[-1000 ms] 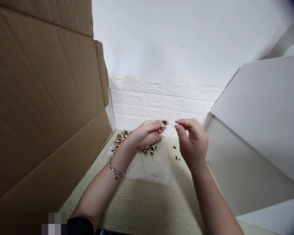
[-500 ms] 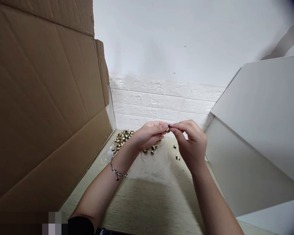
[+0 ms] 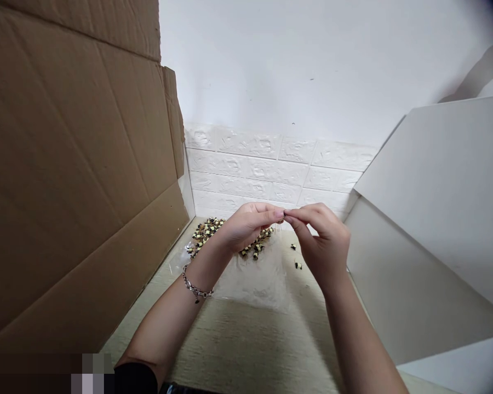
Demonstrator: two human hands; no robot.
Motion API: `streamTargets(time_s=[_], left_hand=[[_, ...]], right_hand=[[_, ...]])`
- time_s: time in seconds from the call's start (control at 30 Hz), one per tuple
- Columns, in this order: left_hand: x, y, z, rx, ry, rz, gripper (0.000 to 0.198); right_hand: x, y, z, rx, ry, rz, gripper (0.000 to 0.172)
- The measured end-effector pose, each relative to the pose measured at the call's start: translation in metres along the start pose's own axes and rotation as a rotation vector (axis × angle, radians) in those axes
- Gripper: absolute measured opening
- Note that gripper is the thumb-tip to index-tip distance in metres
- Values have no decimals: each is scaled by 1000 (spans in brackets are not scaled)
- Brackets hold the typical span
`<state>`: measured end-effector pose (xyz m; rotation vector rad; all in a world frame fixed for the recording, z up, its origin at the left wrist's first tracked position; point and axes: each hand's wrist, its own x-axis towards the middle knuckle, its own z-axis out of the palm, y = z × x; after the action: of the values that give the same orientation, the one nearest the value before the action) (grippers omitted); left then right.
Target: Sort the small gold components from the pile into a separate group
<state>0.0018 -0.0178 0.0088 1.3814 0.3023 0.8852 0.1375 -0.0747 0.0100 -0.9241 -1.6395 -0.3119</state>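
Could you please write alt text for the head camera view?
A person's left hand and right hand pinch together at the fingertips above a heap of small black-and-cream pieces on clear plastic, between brown cardboard and a white panel.

A cardboard sheet blocks our left, a white board our right. Our left hand and right hand fit between them.
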Motion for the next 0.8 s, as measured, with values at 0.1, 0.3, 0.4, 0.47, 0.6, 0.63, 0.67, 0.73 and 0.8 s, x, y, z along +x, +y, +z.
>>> streamTargets(time_s=[0.1, 0.3, 0.4, 0.47, 0.6, 0.63, 0.67, 0.73, 0.8], left_hand=[[-1, 1, 0, -16, 1, -9, 22], [1, -2, 0, -38, 7, -28, 23], [2, -3, -1, -40, 1, -21, 21], [2, -4, -1, -43, -8, -17, 20], [2, -6, -1, -90, -20, -20, 21], [3, -6, -1, -116, -20, -23, 22], [3, -7, 0, -146, -23, -25, 23], [3, -8, 1, -202, -38, -36, 24], [3, -9, 2, -239, -59, -44, 24]], right_hand=[[1, 1, -1, 17, -44, 17, 9], [3, 6, -3, 60, -107, 45, 7], [3, 8, -3, 62, -123, 49, 7], [2, 7, -2, 53, -124, 48, 7], [1, 3, 0, 45, -72, 42, 8], [1, 1, 1, 50, -46, 48, 8], [0, -1, 2, 57, -20, 57, 8], [0, -4, 3, 70, 27, 79, 7], [-1, -7, 4, 74, 62, 96, 7]])
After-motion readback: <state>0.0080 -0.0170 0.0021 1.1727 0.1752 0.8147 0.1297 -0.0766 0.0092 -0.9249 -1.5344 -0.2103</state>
